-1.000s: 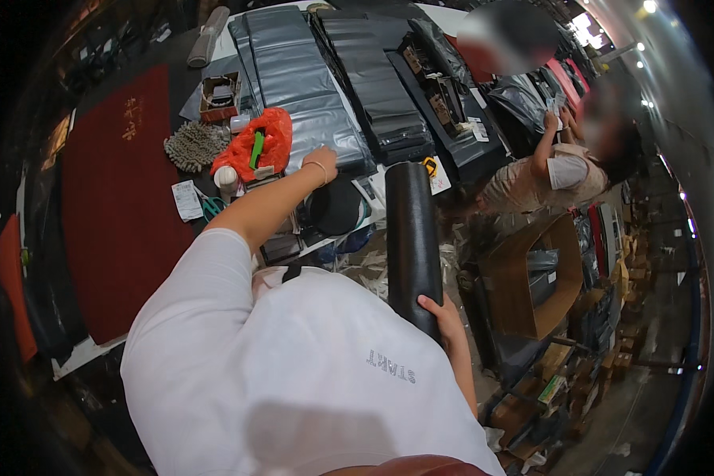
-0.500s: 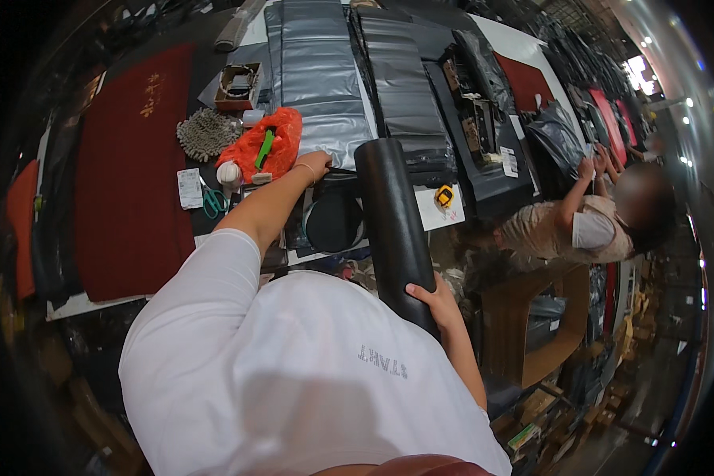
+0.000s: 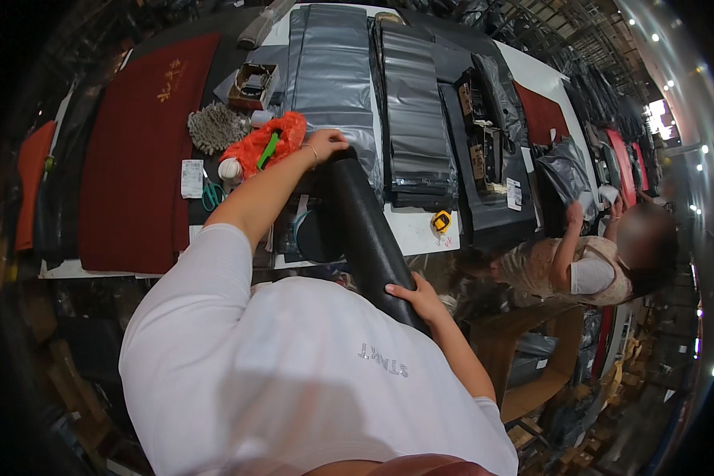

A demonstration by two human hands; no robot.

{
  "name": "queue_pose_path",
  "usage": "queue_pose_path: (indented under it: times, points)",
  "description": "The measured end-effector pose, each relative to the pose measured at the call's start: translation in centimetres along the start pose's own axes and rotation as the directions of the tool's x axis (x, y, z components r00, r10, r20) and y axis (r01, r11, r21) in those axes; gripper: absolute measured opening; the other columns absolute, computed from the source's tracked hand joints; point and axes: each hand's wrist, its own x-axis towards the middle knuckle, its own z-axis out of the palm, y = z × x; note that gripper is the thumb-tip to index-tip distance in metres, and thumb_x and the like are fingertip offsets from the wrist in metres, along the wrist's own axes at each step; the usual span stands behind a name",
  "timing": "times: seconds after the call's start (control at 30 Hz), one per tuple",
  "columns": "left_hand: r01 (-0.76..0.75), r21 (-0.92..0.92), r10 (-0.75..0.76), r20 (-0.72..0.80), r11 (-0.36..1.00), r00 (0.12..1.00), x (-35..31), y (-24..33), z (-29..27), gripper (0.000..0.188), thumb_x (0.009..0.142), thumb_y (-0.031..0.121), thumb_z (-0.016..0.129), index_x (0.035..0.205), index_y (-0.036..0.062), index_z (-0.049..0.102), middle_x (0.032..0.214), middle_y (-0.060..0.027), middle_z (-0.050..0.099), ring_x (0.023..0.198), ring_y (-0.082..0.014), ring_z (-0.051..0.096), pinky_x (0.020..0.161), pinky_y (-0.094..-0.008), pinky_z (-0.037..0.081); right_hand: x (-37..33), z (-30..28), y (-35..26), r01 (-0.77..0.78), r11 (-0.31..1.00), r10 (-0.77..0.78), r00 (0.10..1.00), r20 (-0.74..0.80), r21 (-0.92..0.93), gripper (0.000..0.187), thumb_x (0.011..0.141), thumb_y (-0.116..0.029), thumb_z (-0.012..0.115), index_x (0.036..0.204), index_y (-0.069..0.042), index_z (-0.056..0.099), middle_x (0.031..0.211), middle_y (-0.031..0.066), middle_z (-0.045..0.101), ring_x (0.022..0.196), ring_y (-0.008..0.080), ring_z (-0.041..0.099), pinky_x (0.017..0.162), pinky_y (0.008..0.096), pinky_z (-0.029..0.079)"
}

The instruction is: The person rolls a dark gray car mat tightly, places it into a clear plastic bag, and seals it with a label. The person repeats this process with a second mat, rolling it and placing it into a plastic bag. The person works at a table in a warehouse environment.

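Observation:
A long, glossy black roll of leather-like sheet point(image 3: 373, 238) slants from the table edge toward my body. My right hand point(image 3: 420, 297) grips its near end, thumb on top. At its far end, my left hand point(image 3: 328, 145) has curled fingers closed on the rim; the fingertips are partly hidden. A dark round piece point(image 3: 317, 235) lies left of the roll, partly covered by it. Near my left forearm are a crumpled orange-red plastic bag point(image 3: 250, 147) with a green-handled tool point(image 3: 269, 149) on it, teal-handled scissors point(image 3: 212, 195) and a white label point(image 3: 192, 179).
Folded grey sheets point(image 3: 329, 75) and dark sheets point(image 3: 416, 103) cover the table's middle. A dark red mat point(image 3: 147, 159) lies left. A yellow tape measure point(image 3: 441, 222) sits right of the roll. At the right, another person point(image 3: 591, 254) handles grey plastic above a cardboard box point(image 3: 559, 357).
My left hand has moved from beside the roll up to its far end. The roll's far end has shifted left, and my right hand has moved slightly left with it.

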Motion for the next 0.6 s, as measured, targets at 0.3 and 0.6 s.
queue_pose_path:
  times: [0.3, 0.6]
  points:
    - [-0.543, 0.768, 0.607, 0.262, 0.34, 0.75, -8.7, 8.4, 1.0, 0.022, 0.087, 0.011, 0.061, 0.109, 0.0097, 0.062, 0.108, -0.0097, 0.059, 0.107, -0.0306, 0.06, 0.098, -0.0419, 0.048, 1.9, -2.0, 1.4, -0.014, 0.987, -0.001, 0.996, 0.089, 0.162, 0.087, 0.079, -0.045, 0.085, 0.139, 0.009, 0.053, 0.115, 0.0204, 0.07, 0.093, 0.0245, 0.072, 0.083, 0.0329, 0.056]
    - [0.553, 0.337, -0.299, -0.573, 0.762, 0.763, -7.6, 3.4, 3.3, 0.036, 0.098, 0.026, 0.058, 0.127, 0.005, 0.055, 0.122, -0.0233, 0.063, 0.113, -0.0473, 0.062, 0.096, -0.0519, 0.05, 2.4, -2.9, 1.2, -0.015, 0.981, -0.014, 0.99, 0.143, 0.194, 0.087, 0.079, -0.046, 0.084, 0.14, 0.008, 0.053, 0.116, 0.0212, 0.07, 0.093, 0.0255, 0.072, 0.082, 0.0339, 0.056]
